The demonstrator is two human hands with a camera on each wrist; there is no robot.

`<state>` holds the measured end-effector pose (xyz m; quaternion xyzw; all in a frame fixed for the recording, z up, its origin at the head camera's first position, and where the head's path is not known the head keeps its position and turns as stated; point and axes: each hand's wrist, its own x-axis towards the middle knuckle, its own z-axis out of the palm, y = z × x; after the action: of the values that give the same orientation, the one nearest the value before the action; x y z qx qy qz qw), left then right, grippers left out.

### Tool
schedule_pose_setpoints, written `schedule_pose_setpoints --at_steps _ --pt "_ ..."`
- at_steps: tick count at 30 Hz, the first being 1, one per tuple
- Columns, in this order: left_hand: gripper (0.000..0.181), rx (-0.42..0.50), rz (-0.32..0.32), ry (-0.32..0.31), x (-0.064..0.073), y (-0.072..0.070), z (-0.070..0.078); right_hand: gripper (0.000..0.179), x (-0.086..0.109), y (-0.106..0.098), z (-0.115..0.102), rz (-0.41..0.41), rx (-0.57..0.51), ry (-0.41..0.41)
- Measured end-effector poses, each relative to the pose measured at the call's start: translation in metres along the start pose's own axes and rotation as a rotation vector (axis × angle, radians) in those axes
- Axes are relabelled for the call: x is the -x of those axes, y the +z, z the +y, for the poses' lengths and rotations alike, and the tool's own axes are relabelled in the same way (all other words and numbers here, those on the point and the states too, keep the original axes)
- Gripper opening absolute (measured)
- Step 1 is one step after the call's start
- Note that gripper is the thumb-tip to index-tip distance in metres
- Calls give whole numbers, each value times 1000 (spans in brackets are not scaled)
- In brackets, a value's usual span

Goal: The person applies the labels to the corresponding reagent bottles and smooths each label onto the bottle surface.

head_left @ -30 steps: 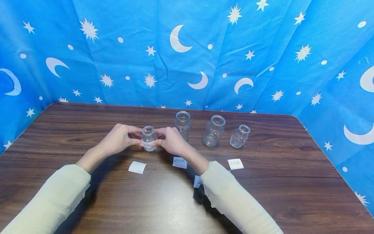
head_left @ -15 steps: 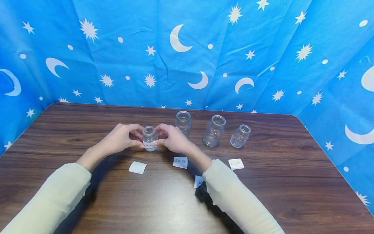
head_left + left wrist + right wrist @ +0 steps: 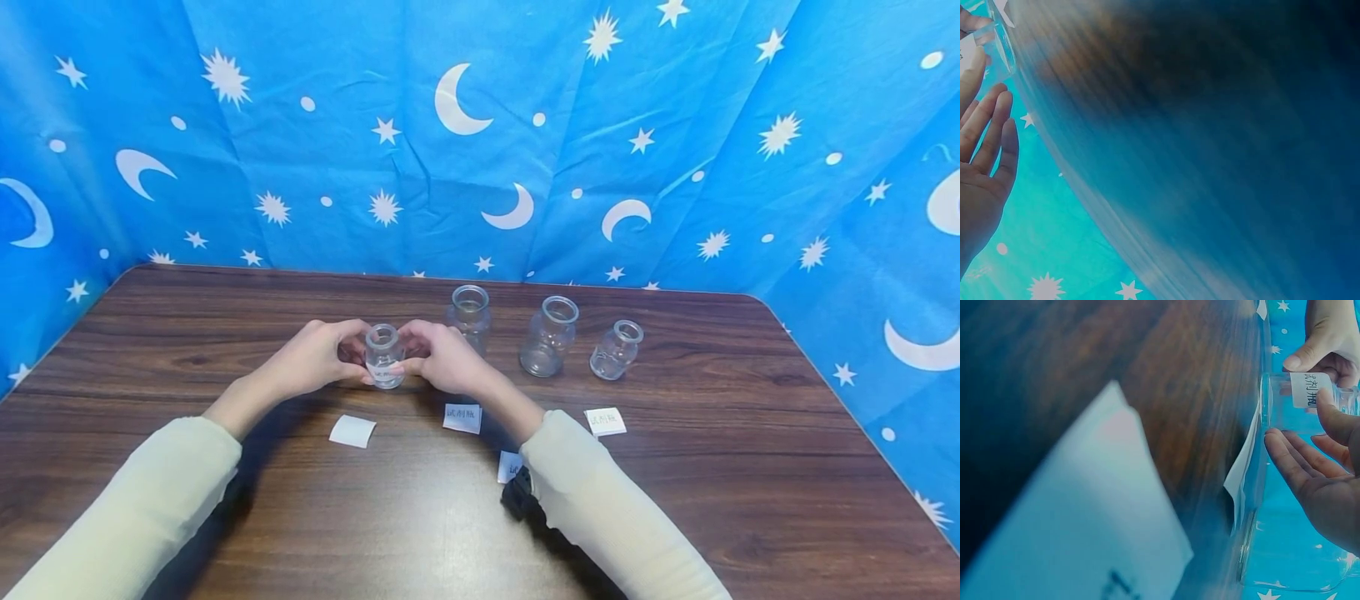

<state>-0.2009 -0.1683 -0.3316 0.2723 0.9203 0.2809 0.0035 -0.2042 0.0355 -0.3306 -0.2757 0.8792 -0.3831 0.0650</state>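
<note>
A small clear glass jar [image 3: 384,354] stands upright between my two hands, a white handwritten label [image 3: 1310,389] on its side. My left hand [image 3: 315,360] holds it from the left, its thumb near the front and some fingers spread behind. From the right, my right hand [image 3: 447,360] holds the jar too. The right thumb [image 3: 1335,422] presses the label's edge, while the right fingers [image 3: 1294,459] reach round the far side. In the left wrist view, only part of the jar [image 3: 999,53] shows at the left edge.
Two larger glass jars [image 3: 550,337] [image 3: 470,310] and another small jar [image 3: 616,350] stand to the right. White paper labels lie in front: a blank one [image 3: 352,431] and written ones [image 3: 462,418] [image 3: 604,421] [image 3: 509,467]. Behind the wooden table [image 3: 225,308] hangs a blue curtain [image 3: 337,150].
The jar stays in place. The fingers of both hands have loosened and spread slightly around it, and the label's writing shows more plainly between the thumbs.
</note>
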Motion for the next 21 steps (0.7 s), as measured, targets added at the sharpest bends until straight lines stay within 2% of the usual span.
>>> schedule_pose_setpoints --at_steps 5,11,17,21 --pt "37 0 5 15 0 0 0 34 1 0 -1 2 16 -1" --pt "27 71 3 29 -1 1 -3 32 2 0 0 11 40 -11" --pt "24 148 -78 -8 -1 -4 -4 30 2 0 1 13 53 -26" --pt "26 147 -129 -26 -1 -10 -5 30 1 0 1 4 55 -29"
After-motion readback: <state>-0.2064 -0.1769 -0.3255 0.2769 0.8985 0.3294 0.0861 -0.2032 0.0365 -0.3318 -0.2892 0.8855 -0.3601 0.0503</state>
